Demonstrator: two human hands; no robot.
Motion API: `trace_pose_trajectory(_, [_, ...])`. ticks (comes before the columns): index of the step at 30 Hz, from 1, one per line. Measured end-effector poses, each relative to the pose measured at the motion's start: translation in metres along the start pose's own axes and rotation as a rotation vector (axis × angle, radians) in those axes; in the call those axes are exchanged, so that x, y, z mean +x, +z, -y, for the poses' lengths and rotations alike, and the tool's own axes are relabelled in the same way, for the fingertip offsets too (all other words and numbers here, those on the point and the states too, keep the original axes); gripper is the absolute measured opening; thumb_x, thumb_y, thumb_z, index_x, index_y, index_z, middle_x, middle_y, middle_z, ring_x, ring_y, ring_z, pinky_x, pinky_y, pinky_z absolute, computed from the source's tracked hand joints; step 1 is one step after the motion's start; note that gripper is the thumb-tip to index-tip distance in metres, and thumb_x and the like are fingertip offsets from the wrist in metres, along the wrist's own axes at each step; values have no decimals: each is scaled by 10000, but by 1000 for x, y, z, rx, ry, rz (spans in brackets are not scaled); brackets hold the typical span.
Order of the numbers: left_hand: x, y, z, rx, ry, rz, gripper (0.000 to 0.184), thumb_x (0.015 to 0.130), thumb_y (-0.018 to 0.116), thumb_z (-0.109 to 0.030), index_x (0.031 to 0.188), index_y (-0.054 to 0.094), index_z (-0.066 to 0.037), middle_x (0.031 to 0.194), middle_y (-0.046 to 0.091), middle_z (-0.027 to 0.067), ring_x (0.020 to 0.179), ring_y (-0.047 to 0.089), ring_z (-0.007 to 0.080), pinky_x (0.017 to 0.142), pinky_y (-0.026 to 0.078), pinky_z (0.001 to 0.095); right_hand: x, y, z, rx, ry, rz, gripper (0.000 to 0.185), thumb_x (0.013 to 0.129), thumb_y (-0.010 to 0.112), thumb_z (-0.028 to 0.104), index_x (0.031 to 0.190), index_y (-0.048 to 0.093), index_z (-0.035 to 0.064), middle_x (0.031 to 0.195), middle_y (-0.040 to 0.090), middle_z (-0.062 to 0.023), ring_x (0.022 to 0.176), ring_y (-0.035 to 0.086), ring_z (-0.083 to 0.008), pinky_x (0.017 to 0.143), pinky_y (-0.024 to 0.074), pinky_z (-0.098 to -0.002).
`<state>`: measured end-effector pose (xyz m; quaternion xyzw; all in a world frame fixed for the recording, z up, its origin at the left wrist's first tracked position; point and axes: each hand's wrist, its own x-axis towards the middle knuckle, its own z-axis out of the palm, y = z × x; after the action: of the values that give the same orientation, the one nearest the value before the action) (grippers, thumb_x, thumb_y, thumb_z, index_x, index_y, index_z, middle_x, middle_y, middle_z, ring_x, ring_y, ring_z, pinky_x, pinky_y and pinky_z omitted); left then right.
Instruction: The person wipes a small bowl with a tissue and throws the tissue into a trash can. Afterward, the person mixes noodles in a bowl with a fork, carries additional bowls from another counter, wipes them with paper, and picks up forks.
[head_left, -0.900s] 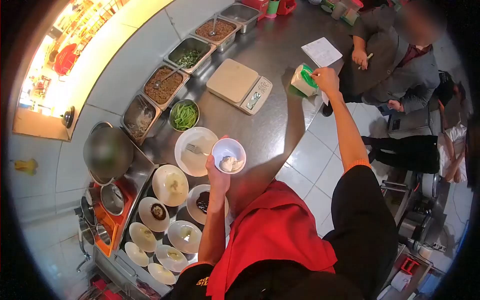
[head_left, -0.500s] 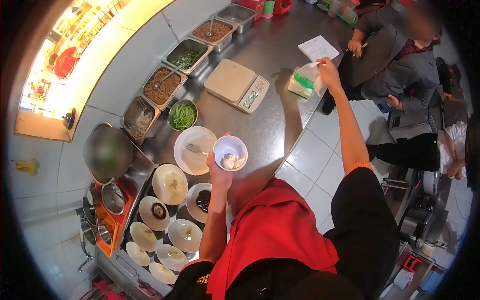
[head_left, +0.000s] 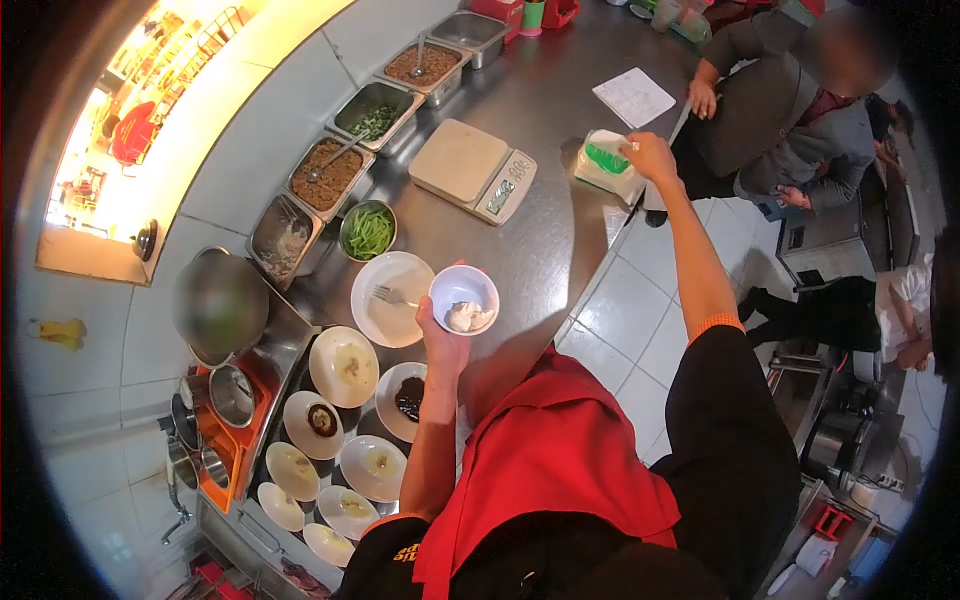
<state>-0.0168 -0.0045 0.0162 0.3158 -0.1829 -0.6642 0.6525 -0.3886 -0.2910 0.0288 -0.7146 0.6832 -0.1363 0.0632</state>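
Note:
In my left hand (head_left: 446, 345) is a small white bowl (head_left: 450, 285), tilted toward me, with a pale, doughy-looking lump (head_left: 468, 317) inside. My fingers wrap its side. My right hand (head_left: 650, 157) reaches out to the counter's far edge and pinches the corner of a white packet with a green label (head_left: 606, 160). What the packet contains cannot be made out. Left of the bowl sits a larger white bowl (head_left: 385, 322) with a fork (head_left: 394, 297) in it. A kitchen scale (head_left: 465, 165) stands between my hands, beyond them.
Metal pans of brown mince (head_left: 328, 180) and chopped greens (head_left: 372, 120) line the wall. A round tin holds green strips (head_left: 368, 232). Several white bowls with sauces (head_left: 345, 367) stand at lower left. A paper (head_left: 634, 98) lies near a person in a grey jacket (head_left: 770, 110).
My right hand has lowered slightly to the left, bringing the packet's lifted white corner down toward it. The left hand and bowl stay nearly in place. The other person's hand has shifted.

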Motion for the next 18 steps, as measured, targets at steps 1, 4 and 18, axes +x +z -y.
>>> trace_pose_trajectory(1, [1, 2, 0, 29, -3, 2, 749, 954, 317, -565, 1386, 415, 39, 1286, 566, 216, 1202, 544, 290, 1043, 410, 382, 5, 3, 2, 24, 21, 72, 358, 867, 627, 334, 1113, 636, 74, 1064, 662, -218, 940, 638, -403, 778, 500, -404])
trace_pose_trajectory(4, [2, 0, 1, 43, 4, -31, 771, 944, 302, -591, 1386, 417, 31, 1303, 553, 214, 1220, 532, 301, 1059, 398, 397, 19, 1, -13, 299, 37, -184, 356, 884, 614, 343, 1078, 632, 46, 1017, 662, -211, 951, 644, -347, 783, 499, -403])
trace_pose_trajectory(18, [-7, 37, -9, 17, 28, 171, 752, 948, 314, -606, 1373, 430, 2, 1299, 559, 164, 1190, 557, 281, 1021, 444, 400, -214, -76, 199, 1583, 17, 12, 538, 815, 558, 45, 1330, 401, 39, 1330, 438, -102, 1235, 465, -225, 994, 438, -372])
